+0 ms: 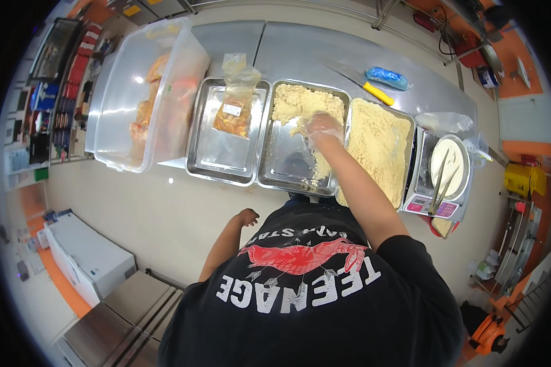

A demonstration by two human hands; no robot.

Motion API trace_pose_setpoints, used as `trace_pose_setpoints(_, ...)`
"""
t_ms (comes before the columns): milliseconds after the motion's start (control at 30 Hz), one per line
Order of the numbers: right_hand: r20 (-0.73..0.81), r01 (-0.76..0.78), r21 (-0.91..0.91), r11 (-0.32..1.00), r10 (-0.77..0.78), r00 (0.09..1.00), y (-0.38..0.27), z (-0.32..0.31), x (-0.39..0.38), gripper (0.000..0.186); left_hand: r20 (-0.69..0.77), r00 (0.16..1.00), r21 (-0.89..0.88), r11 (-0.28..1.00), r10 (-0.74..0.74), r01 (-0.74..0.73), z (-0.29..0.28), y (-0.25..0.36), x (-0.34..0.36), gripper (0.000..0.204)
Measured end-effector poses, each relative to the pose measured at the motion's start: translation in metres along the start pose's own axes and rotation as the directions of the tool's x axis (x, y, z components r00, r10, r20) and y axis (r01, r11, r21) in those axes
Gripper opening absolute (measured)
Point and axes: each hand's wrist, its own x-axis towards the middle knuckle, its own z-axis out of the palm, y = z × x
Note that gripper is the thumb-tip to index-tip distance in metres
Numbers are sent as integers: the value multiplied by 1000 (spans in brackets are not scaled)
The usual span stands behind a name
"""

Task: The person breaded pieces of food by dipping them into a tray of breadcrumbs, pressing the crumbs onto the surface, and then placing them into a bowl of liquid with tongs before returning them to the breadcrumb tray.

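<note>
My right hand (322,129), in a clear plastic glove, reaches into the middle metal tray (266,164) and touches the pale yellow crumbs (305,103) heaped at its far end. Its fingers are turned away and blurred, so I cannot make out their grip. Loose crumbs trail along this tray's right side. At my left side, below the table edge, my left hand (248,217) hangs bare, its fingers loosely bent and apart with nothing in them. To the right, another tray is filled with crumbs (379,147).
Left of my hand, a tray (217,164) holds a bag of orange-red food (234,115). A tall clear tub (119,116) of meat-like pieces stands farther left. A yellow-handled knife (378,93) lies near a blue roll (386,78). Tongs (442,177) rest across a bowl of white mixture (447,160) on a scale.
</note>
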Motion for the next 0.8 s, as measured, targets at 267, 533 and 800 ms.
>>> trace_pose_setpoints(267,54,89,-133,987,-82,995,17,17,24,25,-60,996,-84,995,-62,57,-12,10,-24,39)
trace_pose_setpoints(533,-17,-214,202,956,221,975,31,-32,0,43,32,994,152,982,107,-110,10,-58,28,38)
trace_pose_setpoints(800,-171,-386,262,884,437,883,137,-66,-38,40,-23,997,-28,997,-69,69,6,-2,-5,38)
